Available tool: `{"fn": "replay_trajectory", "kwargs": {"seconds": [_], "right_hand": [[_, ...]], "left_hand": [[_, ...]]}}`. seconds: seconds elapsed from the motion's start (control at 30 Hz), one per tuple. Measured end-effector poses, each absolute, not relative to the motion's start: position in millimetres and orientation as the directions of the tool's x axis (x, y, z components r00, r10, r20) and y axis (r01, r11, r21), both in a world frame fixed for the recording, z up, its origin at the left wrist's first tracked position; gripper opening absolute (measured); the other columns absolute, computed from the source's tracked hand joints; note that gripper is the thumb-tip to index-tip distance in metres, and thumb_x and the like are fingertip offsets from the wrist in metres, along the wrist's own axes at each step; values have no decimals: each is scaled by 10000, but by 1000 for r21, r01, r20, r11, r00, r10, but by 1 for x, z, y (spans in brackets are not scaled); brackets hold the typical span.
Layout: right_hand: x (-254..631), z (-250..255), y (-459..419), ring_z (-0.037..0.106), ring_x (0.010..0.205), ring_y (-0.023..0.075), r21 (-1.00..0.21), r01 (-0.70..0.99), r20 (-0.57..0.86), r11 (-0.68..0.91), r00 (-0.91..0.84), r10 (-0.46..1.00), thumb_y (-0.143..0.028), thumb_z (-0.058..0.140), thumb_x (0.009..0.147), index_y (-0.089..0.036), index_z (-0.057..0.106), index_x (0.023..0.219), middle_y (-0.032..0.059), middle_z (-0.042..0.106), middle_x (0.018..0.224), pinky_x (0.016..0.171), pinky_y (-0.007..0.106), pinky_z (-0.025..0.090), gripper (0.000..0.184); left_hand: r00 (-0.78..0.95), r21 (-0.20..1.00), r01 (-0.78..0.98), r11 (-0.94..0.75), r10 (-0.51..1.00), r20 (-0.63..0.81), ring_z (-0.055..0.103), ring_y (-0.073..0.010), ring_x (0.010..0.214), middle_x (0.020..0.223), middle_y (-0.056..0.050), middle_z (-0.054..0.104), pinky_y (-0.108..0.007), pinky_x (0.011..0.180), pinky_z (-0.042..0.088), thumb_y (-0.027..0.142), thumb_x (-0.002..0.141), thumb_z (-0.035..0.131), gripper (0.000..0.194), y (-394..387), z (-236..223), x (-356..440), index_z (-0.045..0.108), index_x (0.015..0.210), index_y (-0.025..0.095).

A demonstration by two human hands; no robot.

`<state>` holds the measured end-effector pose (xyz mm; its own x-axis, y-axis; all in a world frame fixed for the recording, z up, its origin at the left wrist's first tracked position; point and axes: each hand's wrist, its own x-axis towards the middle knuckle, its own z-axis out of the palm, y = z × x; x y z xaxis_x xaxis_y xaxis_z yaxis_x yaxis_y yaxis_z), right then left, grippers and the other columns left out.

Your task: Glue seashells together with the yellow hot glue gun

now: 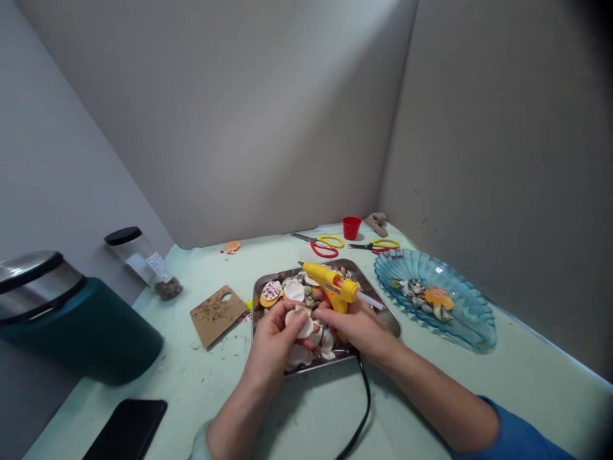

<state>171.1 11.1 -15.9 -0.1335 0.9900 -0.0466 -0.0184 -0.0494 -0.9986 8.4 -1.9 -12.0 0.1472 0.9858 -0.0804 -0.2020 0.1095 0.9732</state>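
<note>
My left hand (280, 332) pinches a white shell (301, 324) between thumb and fingers. Wrapped round the handle of a yellow hot glue gun (328, 281) is my right hand (357, 322), its fingertips close to the shell. The gun's nozzle points to the left and away from me, and a clear glue stick (370, 300) sticks out of its back. Both hands are over a metal tray (390, 313) full of shells, among them a speckled one (272, 291) and a round white one (294, 291). The gun's trigger is hidden by my fingers.
A blue glass dish (472, 319) with shells stands at right. Behind the tray lie scissors (325, 245), more scissors (378, 245) and a red cup (351, 227). Leftward are a brown board (218, 316), a jar (148, 265), a teal bottle (90, 332) and a phone (127, 429). A black cord (366, 409) runs toward me.
</note>
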Motion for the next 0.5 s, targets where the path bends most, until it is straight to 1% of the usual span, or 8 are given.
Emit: {"fn": "replay_trajectory", "kwargs": {"seconds": [0.07, 0.2, 0.3, 0.37, 0.5], "right_hand": [[171, -16, 11, 535, 624, 145, -998, -49, -34, -41, -138, 990, -321, 727, 724, -190, 645, 973, -32, 588, 701, 603, 292, 405, 293], [171, -12, 10, 520, 594, 130, -998, -45, -25, -32, -157, 987, -313, 720, 737, -180, 639, 989, -38, 573, 687, 560, 273, 390, 295], [171, -9, 8, 513, 586, 126, -1000, -27, -5, -10, -176, 984, -316, 702, 756, -178, 641, 979, -29, 589, 690, 537, 266, 370, 270], [172, -10, 8, 530, 611, 132, -1000, -15, 11, 8, -181, 983, -318, 697, 766, -178, 647, 957, -21, 603, 704, 560, 269, 381, 241], [172, -15, 9, 556, 641, 144, -999, -27, 24, 20, -166, 986, -345, 704, 768, -185, 655, 958, -23, 605, 705, 617, 280, 414, 253]], "left_hand": [[149, 971, -210, 111, 985, -80, 595, -111, 538, 705, -34, 715, -196, 483, 500, 423, 730, 782, 382, -2, -12, 8, 605, 928, 149], [121, 974, -201, 106, 989, -82, 645, -162, 638, 707, -44, 704, -213, 488, 517, 458, 715, 784, 390, -2, -11, 8, 632, 897, 149], [119, 974, -191, 122, 988, -101, 627, -138, 563, 702, -42, 715, -214, 484, 512, 452, 687, 806, 401, -3, -10, 9, 652, 898, 147], [124, 970, -186, 156, 983, -135, 601, -115, 489, 698, -41, 724, -212, 471, 499, 454, 666, 819, 437, -3, -9, 9, 674, 935, 142], [125, 961, -184, 205, 975, -184, 613, -108, 471, 734, -48, 740, -194, 459, 473, 453, 644, 836, 502, -3, -8, 9, 718, 1014, 135]]}}
